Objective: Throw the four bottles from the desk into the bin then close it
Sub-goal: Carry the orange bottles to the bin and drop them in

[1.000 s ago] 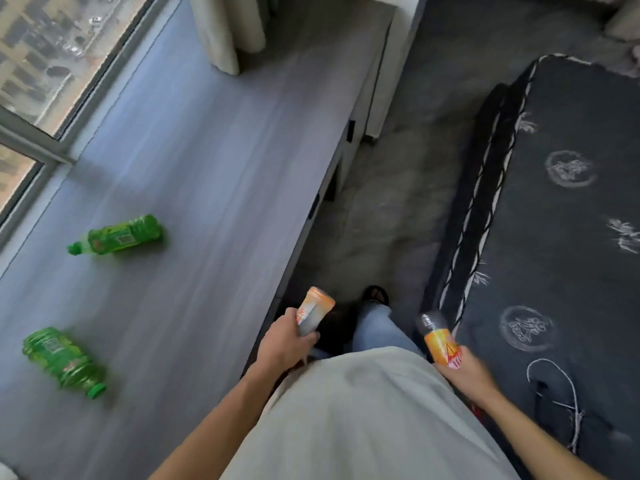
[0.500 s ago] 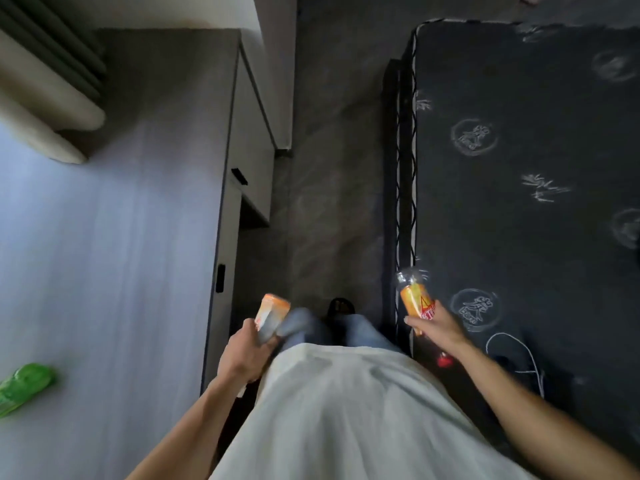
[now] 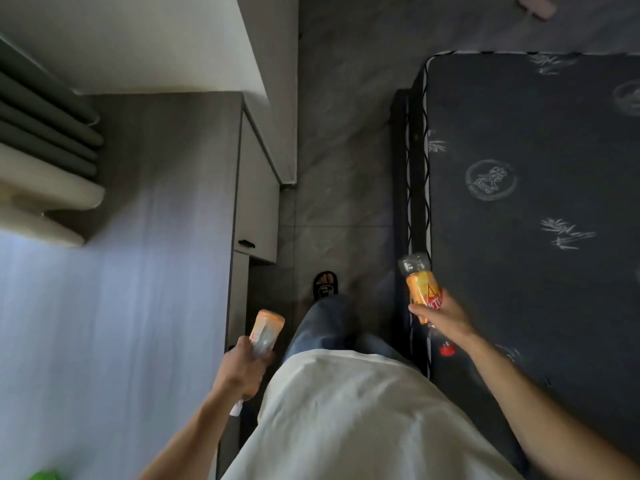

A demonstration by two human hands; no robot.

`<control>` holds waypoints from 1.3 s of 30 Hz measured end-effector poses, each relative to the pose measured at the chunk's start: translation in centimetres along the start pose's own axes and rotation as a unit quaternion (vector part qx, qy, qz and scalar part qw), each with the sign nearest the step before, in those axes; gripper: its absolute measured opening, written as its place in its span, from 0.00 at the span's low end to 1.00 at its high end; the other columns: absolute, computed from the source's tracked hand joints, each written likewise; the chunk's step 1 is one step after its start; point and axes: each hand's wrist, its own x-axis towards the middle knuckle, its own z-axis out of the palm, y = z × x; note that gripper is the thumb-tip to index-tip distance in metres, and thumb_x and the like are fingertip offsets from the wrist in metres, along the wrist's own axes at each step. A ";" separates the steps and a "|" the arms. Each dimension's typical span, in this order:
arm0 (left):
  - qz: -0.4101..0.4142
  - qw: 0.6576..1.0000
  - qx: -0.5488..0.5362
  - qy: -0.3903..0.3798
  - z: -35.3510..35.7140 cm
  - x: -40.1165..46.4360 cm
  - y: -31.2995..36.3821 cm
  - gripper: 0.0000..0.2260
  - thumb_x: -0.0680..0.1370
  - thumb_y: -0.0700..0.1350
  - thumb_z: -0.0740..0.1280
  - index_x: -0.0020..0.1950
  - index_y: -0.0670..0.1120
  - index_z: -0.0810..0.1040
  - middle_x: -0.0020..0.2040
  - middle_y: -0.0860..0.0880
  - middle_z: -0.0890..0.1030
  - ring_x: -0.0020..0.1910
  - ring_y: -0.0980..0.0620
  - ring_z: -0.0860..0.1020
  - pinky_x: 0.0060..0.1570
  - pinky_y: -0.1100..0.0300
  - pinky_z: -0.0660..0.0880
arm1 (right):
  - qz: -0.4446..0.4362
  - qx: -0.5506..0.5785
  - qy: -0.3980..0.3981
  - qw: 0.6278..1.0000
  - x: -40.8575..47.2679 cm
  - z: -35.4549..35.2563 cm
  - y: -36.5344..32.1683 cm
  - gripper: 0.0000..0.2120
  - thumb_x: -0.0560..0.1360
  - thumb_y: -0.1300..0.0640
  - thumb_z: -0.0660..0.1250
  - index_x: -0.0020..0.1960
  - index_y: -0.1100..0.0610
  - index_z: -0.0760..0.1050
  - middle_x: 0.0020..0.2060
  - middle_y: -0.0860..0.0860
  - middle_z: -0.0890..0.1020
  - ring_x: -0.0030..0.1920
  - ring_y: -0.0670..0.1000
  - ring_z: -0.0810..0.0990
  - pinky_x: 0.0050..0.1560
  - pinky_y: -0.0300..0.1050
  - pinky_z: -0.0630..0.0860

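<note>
My left hand [image 3: 242, 370] grips an orange-labelled bottle [image 3: 266, 332] beside the desk's front edge, base pointing forward. My right hand [image 3: 441, 315] holds a second orange bottle [image 3: 420, 289] next to the bed's edge, its clear base up and red cap [image 3: 447, 350] hanging below the hand. A green bottle [image 3: 45, 474] shows only as a sliver at the bottom left corner of the grey desk [image 3: 121, 289]. No bin is in view.
A dark mattress [image 3: 536, 220] fills the right side. A narrow strip of grey tiled floor [image 3: 343, 150] runs between desk and bed, with my slippered foot [image 3: 325, 287] on it. Folded curtains [image 3: 41, 161] hang at the desk's far left. Desk drawers [image 3: 258, 202] face the aisle.
The view has swung right, away from the window and the desk. The green bottles have slid almost out of view. Both hands keep their orange bottles, and one foot has stepped forward.
</note>
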 end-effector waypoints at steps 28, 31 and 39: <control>0.043 0.999 0.010 0.024 -18.6 20.2 32.3 0.26 0.75 0.60 0.72 0.66 0.46 0.73 0.44 0.50 0.81 0.35 0.57 0.78 0.31 0.61 0.70 | -0.005 0.036 0.030 0.999 22.8 -18.6 -26.0 0.23 0.67 0.48 0.78 0.57 0.54 0.76 0.43 0.49 0.83 0.41 0.47 0.81 0.38 0.44 0.76; 0.011 1.000 0.005 0.020 -19.9 21.2 33.2 0.27 0.73 0.60 0.74 0.65 0.45 0.74 0.43 0.53 0.79 0.34 0.58 0.76 0.32 0.61 0.69 | -0.040 0.016 0.016 0.999 26.5 -20.3 -31.9 0.23 0.68 0.46 0.77 0.58 0.52 0.74 0.43 0.48 0.83 0.41 0.46 0.81 0.37 0.41 0.74; -0.007 1.000 -0.011 0.013 -26.1 26.5 40.6 0.25 0.71 0.61 0.72 0.61 0.50 0.74 0.42 0.51 0.82 0.39 0.49 0.83 0.38 0.53 0.81 | -0.028 0.012 -0.016 0.999 33.2 -21.9 -39.6 0.23 0.69 0.49 0.78 0.59 0.57 0.76 0.47 0.56 0.84 0.48 0.58 0.83 0.49 0.53 0.79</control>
